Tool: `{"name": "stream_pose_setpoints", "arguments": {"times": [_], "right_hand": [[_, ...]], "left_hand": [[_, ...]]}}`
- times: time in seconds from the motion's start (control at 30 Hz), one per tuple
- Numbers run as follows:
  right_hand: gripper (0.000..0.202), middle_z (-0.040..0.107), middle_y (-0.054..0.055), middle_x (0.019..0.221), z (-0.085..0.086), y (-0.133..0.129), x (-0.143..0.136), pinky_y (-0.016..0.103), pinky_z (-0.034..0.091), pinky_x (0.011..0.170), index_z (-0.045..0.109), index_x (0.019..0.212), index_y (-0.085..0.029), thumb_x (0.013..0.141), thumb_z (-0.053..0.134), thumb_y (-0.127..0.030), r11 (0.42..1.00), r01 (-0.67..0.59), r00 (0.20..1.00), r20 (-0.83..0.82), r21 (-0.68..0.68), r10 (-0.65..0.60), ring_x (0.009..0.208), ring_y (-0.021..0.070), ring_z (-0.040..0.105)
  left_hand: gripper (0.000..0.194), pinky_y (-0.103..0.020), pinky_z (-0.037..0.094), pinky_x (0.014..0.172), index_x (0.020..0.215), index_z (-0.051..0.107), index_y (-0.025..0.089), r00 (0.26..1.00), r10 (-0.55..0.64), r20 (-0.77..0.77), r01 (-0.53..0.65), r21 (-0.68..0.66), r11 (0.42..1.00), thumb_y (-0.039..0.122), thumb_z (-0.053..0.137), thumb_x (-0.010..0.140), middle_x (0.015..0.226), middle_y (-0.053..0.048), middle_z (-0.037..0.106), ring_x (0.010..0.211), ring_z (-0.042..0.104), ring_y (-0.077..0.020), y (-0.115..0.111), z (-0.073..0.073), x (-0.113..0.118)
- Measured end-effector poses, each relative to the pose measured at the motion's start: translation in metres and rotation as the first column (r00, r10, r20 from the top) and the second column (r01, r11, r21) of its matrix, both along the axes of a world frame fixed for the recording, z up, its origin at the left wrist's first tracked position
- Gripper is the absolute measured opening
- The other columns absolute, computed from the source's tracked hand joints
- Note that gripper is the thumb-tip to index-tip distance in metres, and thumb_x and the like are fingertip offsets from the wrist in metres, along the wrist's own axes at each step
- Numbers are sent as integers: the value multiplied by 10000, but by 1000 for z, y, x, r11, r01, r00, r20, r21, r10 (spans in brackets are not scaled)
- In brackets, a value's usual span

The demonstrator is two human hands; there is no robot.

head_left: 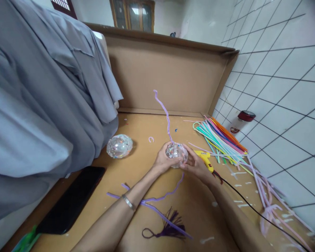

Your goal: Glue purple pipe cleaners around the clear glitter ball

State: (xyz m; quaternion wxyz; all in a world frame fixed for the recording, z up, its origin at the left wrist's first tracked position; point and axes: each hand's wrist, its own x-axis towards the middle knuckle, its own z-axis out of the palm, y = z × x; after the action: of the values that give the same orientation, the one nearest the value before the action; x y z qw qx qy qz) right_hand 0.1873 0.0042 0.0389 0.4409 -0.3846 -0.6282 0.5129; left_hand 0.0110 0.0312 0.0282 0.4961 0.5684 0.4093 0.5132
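Observation:
Between my two hands is a clear ball (pixel 176 149) with coloured specks, held just above the table. My left hand (pixel 163 156) wraps its left side, thumb across the front. My right hand (pixel 195 163) grips its right side with curled fingers. A wavy purple pipe cleaner (pixel 168 117) rises from the top of the ball and leans left. Under my left forearm lie more purple pipe cleaners (pixel 157 199), partly covered by the arm. Nearest my body is a dark purple tassel (pixel 170 229) with a loop. A second clear speckled ball (pixel 119 146) sits to the left.
A yellow glue gun (pixel 205 159) with a black cord lies right of my hand. Beyond it is a bundle of coloured pipe cleaners (pixel 223 136). A black phone (pixel 72 199) and draped grey cloth (pixel 49 87) are on the left. A cardboard panel (pixel 170 73) stands at the back.

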Motion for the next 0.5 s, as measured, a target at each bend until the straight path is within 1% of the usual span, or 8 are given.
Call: {"name": "stream_pose_setpoints", "arguments": {"times": [0.1, 0.23, 0.5], "right_hand": [[888, 546, 120, 1416, 1, -1, -5, 429, 514, 1008, 429, 1443, -263, 664, 827, -414, 998, 39, 997, -64, -50, -42, 1218, 260, 601], [843, 590, 117, 1363, 6, -2, -7, 425, 542, 971, 501, 1382, -251, 628, 845, -402, 995, 97, 995, -21, -36, -98, 1193, 269, 616], [753, 620, 114, 1293, 7, -2, -5, 388, 584, 885, 552, 1280, -224, 607, 850, -387, 992, 128, 991, 26, -6, -127, 1115, 269, 651]], "left_hand": [[863, -370, 532, 951, 1254, 526, 152, 1000, 2, 31, -2, 4, 1000, 423, 880, 515, 1176, -100, 676, 1078, 657, -262, 2, -3, 0], [838, -364, 536, 936, 1230, 558, 162, 1000, 0, 31, 0, -3, 1000, 464, 882, 518, 1142, -93, 698, 1045, 672, -258, 4, -5, 0], [781, -337, 542, 877, 1190, 583, 155, 998, -45, 54, 45, 1, 999, 530, 842, 556, 1074, -88, 715, 976, 682, -239, 3, -2, -2]]}}
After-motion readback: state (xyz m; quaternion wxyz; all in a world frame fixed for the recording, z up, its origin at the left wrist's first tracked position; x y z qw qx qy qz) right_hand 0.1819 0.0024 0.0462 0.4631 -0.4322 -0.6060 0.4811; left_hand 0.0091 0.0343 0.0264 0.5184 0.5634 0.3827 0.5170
